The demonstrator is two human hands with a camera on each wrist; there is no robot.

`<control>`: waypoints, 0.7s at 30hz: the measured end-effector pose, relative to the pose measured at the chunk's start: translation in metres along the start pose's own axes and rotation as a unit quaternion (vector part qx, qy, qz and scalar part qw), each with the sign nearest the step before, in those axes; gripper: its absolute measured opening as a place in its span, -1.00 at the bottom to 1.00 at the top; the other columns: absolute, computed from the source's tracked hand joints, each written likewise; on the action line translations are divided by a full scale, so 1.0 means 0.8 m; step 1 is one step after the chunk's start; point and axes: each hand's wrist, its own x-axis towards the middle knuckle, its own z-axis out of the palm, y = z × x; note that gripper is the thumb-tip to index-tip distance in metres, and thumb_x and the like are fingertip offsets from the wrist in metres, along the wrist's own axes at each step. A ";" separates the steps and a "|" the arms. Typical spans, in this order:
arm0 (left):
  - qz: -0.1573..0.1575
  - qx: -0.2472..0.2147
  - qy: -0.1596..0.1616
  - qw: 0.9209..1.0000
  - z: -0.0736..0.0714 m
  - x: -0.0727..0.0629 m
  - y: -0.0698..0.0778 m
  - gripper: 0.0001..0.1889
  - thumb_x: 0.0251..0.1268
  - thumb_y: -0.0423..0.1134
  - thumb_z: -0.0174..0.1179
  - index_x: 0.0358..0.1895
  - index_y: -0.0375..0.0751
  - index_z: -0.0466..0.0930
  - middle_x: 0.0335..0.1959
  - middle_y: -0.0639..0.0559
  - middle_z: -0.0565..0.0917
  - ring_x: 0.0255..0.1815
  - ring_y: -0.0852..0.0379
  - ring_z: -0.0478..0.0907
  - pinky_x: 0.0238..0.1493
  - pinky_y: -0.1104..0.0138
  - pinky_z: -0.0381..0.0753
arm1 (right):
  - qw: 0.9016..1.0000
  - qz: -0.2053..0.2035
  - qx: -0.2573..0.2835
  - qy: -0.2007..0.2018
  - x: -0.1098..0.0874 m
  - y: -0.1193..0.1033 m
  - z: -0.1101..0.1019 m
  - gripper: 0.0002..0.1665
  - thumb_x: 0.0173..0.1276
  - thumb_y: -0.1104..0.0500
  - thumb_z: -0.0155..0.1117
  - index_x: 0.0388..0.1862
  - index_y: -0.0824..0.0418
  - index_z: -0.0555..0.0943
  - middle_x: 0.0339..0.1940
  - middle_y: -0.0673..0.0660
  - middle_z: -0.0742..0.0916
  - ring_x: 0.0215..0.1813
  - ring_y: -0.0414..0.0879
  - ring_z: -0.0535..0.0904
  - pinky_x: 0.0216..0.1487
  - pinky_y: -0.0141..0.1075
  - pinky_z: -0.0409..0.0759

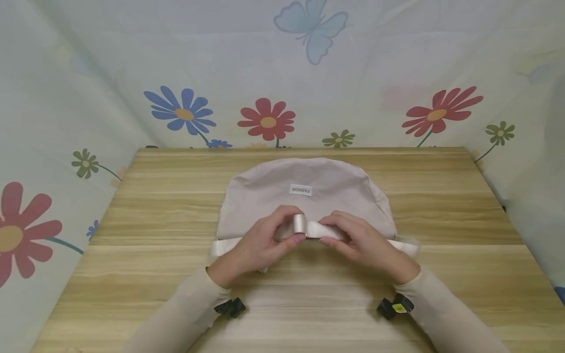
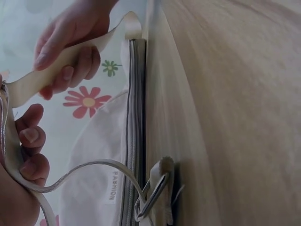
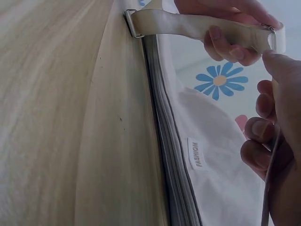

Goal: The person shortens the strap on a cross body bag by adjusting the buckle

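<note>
A pale pink fabric bag (image 1: pixel 304 206) lies on the table with its "FASHION" label (image 1: pixel 301 190) upside down in the head view. My left hand (image 1: pixel 269 240) pinches its cream strap (image 1: pixel 324 229) at a small metal slider, where the strap folds into a loop (image 1: pixel 299 224). To the right, my right hand (image 1: pixel 359 242) grips the same strap between thumb and fingers. The stretch between both hands runs straight, raised above the bag's zipper edge (image 3: pixel 164 122). A metal buckle (image 3: pixel 133 23) joins the strap near one end of the bag.
The wooden table (image 1: pixel 154 206) reaches back to a flower-printed cloth (image 1: pixel 362 88). Another strap fold with a buckle (image 2: pixel 150 197) hangs by the bag's zipper side in the left wrist view. Black wrist cameras (image 1: pixel 230 308) sit below both cuffs.
</note>
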 end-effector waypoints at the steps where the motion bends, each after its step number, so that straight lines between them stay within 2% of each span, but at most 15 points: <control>1: 0.000 -0.003 -0.003 1.000 0.001 0.000 0.000 -0.56 0.50 -0.20 0.38 0.32 -0.04 0.45 0.02 0.08 0.72 0.03 0.18 0.64 0.16 0.21 0.65 | 1.000 0.001 0.001 -0.001 0.001 -0.001 0.000 -0.68 0.50 0.20 0.48 0.16 0.17 0.67 -0.12 -0.04 0.72 -0.16 -0.29 0.53 -0.12 -0.42 0.54; 6: 0.006 -0.003 -0.014 1.000 0.003 0.002 0.000 -0.54 0.47 -0.22 0.40 0.32 -0.04 0.44 -0.01 0.07 0.73 -0.03 0.19 0.63 0.10 0.23 0.67 | 1.000 -0.004 0.002 -0.006 0.005 -0.003 0.003 -0.68 0.56 0.10 0.43 0.18 0.16 0.65 -0.12 -0.03 0.71 -0.17 -0.29 0.52 -0.15 -0.40 0.55; 12: 0.005 0.022 -0.016 1.000 0.005 0.004 0.002 -0.53 0.42 -0.15 0.47 0.28 -0.01 0.49 -0.04 0.09 0.75 -0.07 0.21 0.65 0.07 0.22 0.70 | 0.999 -0.031 -0.030 0.001 0.011 -0.005 0.009 -0.60 0.62 -0.08 0.32 0.19 0.17 0.64 -0.13 -0.02 0.70 -0.18 -0.25 0.56 -0.16 -0.38 0.60; 16: -0.004 0.030 -0.016 0.999 0.004 0.004 0.003 -0.58 0.40 -0.12 0.50 0.22 0.01 0.57 -0.02 0.14 0.76 -0.06 0.22 0.66 0.09 0.22 0.70 | 0.998 -0.027 -0.048 -0.007 0.011 -0.008 0.009 -0.57 0.57 -0.05 0.41 0.21 0.17 0.63 -0.12 -0.02 0.69 -0.19 -0.25 0.56 -0.17 -0.36 0.61; 21: -0.021 0.030 0.000 0.999 -0.002 0.001 0.002 -0.61 0.39 -0.13 0.50 0.20 0.02 0.62 -0.02 0.17 0.75 -0.04 0.21 0.66 0.08 0.22 0.69 | 0.998 -0.005 -0.066 -0.001 0.003 -0.006 0.002 -0.51 0.38 0.12 0.60 0.22 0.16 0.66 -0.15 -0.06 0.69 -0.22 -0.28 0.50 -0.17 -0.39 0.55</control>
